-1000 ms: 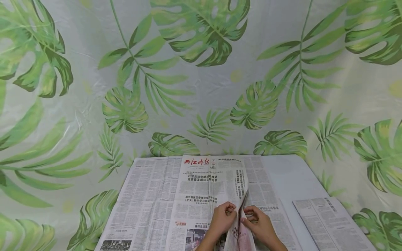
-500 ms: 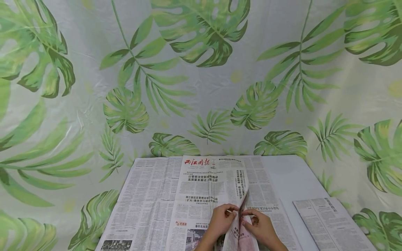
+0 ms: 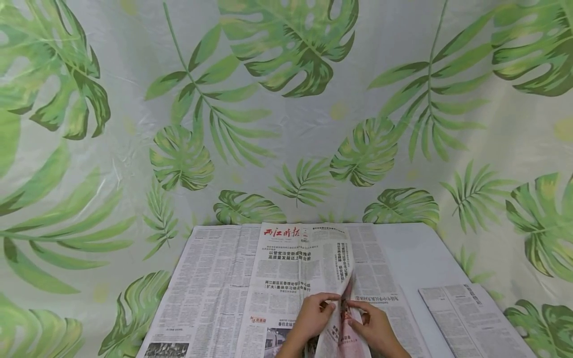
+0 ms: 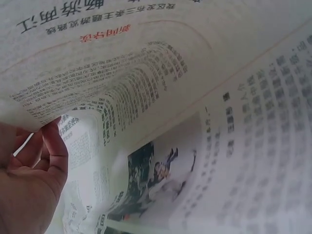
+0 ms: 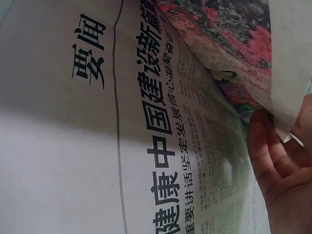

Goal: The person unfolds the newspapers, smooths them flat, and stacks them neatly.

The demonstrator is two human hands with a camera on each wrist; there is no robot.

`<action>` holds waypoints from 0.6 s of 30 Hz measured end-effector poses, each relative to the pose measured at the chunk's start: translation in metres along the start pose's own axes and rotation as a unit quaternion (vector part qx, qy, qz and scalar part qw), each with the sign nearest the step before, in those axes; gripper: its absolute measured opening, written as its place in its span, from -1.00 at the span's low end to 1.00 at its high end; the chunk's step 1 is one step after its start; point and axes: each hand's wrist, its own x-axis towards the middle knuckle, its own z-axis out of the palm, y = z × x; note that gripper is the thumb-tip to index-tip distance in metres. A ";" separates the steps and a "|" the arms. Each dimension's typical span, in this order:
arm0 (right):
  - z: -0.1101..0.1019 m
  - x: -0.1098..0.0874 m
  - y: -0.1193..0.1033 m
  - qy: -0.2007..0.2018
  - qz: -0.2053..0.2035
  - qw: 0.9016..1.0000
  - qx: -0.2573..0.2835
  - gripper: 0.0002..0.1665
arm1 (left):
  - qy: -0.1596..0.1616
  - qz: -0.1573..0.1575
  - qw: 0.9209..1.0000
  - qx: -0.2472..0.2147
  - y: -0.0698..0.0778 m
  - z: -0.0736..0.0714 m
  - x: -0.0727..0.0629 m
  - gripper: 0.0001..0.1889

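A newspaper (image 3: 282, 271) with a red masthead lies on the table in the head view. Its right part is lifted into a raised edge, the sheets parted and a pink printed page (image 3: 351, 343) showing between them. On the left of that edge, my left hand (image 3: 315, 318) pinches a sheet; the left wrist view has its thumb and fingers (image 4: 56, 146) at the curved paper. My right hand (image 3: 375, 328) pinches the other side, facing the left one. In the right wrist view, its fingertips hold a page corner (image 5: 287, 107) beside a colourful flower picture (image 5: 239, 34).
More newspaper sheets (image 3: 201, 278) spread out beneath on the left and right. A separate folded newspaper (image 3: 474, 318) lies at the right edge of the white table (image 3: 412, 248). Behind stands a leaf-patterned curtain (image 3: 291, 114).
The gap between the two pinched sheets has widened slightly, and more of the pink page shows. Both hands stay at the raised edge with only small finger shifts.
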 end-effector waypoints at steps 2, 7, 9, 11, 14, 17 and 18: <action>0.000 -0.001 0.001 -0.002 0.002 1.000 0.002 -0.43 | 0.000 0.001 1.000 -0.003 0.000 -0.002 0.000 -0.72; -0.001 -0.002 0.002 0.014 0.011 1.000 0.011 -0.45 | 0.012 0.021 1.000 -0.001 -0.002 -0.005 -0.002 -0.71; 0.000 -0.002 0.002 0.027 0.011 1.000 0.011 -0.47 | 0.017 0.031 0.999 0.001 -0.002 -0.006 -0.003 -0.70; -0.001 -0.001 0.001 0.038 0.010 0.999 0.008 -0.49 | 0.020 0.036 0.999 0.002 -0.001 -0.008 -0.003 -0.69; -0.002 -0.001 0.001 0.050 0.004 0.999 0.009 -0.50 | 0.018 0.028 0.999 -0.007 0.000 -0.012 -0.003 -0.68; -0.004 -0.001 0.001 0.055 0.005 0.998 0.010 -0.48 | 0.013 0.014 1.000 -0.016 0.001 -0.017 -0.004 -0.68; -0.004 -0.001 0.002 0.055 0.007 0.998 0.010 -0.47 | 0.013 0.011 1.000 -0.018 0.001 -0.019 -0.004 -0.68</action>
